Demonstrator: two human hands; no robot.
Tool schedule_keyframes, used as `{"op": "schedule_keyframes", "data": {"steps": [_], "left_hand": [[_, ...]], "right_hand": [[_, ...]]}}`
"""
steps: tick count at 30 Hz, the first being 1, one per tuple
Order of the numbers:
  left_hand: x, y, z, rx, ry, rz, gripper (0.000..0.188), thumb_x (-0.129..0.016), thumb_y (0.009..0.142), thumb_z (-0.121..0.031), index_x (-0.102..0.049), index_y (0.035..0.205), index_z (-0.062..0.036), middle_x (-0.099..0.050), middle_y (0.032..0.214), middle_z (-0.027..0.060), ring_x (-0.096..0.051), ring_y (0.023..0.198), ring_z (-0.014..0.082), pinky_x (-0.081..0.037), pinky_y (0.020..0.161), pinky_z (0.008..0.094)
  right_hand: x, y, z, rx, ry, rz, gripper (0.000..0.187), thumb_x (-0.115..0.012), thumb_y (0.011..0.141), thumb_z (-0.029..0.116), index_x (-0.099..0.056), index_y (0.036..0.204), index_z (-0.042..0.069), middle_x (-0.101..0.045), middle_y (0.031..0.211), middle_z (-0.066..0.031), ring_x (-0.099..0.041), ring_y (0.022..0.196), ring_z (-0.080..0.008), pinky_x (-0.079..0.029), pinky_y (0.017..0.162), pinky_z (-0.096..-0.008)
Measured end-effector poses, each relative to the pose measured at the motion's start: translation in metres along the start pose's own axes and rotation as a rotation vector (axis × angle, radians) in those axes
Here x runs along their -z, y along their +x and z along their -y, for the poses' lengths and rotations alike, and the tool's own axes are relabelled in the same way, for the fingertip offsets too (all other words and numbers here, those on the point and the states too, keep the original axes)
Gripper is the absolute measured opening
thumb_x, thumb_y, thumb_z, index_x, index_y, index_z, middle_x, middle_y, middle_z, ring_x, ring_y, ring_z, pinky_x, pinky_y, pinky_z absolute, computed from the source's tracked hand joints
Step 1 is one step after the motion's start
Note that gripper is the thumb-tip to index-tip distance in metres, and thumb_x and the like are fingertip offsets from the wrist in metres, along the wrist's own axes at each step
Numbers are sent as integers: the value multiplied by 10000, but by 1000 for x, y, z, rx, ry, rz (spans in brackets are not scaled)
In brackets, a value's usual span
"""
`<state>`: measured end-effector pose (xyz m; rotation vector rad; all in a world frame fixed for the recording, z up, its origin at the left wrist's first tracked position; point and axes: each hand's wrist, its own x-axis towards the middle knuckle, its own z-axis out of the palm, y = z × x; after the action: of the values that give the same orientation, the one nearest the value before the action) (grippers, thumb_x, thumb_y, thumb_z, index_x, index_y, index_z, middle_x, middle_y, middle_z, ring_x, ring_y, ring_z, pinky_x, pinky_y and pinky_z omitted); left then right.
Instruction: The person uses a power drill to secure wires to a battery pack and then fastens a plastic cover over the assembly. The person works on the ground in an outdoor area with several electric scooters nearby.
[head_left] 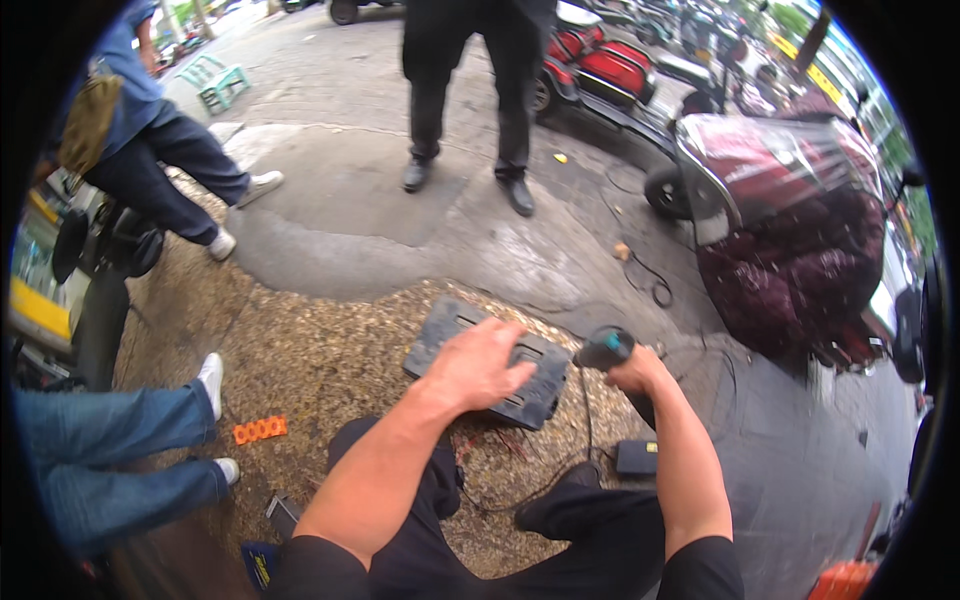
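Observation:
A black plastic box (541, 384) with slots in its top, perhaps a battery case, sits on the pebbled ground in front of me. My left hand (475, 367) lies across its top, fingers spread and thumb apart. Just right of the box, my right hand (637, 374) is closed round the grip of a dark power drill (606, 348) with a teal patch. The drill's nose points left toward the box's right end; its very tip is hard to make out. Thin reddish wires (503, 441) show at the box's near side.
A small dark box (636, 458) lies by my right foot, near a black cable (588, 420). An orange plastic strip with holes (260, 430) lies at left. People stand ahead and left. A covered scooter (790, 240) is parked at right, a green stool (213, 84) far left.

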<state>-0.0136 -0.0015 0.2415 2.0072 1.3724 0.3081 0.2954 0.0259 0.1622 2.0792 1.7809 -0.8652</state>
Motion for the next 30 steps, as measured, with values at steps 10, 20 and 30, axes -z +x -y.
{"op": "schedule_keyframes", "data": {"steps": [10,20,30], "left_hand": [[-2,6,9,-69,-41,-95,522,-682,869,-315,-586,1285,-15,-601,1261,220,-575,1176,383,-459,1005,424],[15,15,8,-54,-383,3,695,-634,900,-448,-449,1424,-30,-522,1399,207,-528,1262,346,-438,1050,407],[285,-33,56,-202,-1599,-883,934,-343,852,-812,-532,1319,-25,-428,1441,137,-278,1402,360,-150,1061,732]], "right_hand": [[6,8,-4,58,118,11,434,-769,627,208,-694,1021,42,-713,969,-186,-676,942,-302,-527,835,-383],[-15,21,-28,97,132,-3,374,-820,636,173,-740,994,100,-743,950,-119,-709,914,-254,-552,809,-383],[-21,22,-27,150,34,-41,446,-834,613,283,-733,1015,119,-737,1020,-111,-696,979,-268,-549,841,-389]]}}
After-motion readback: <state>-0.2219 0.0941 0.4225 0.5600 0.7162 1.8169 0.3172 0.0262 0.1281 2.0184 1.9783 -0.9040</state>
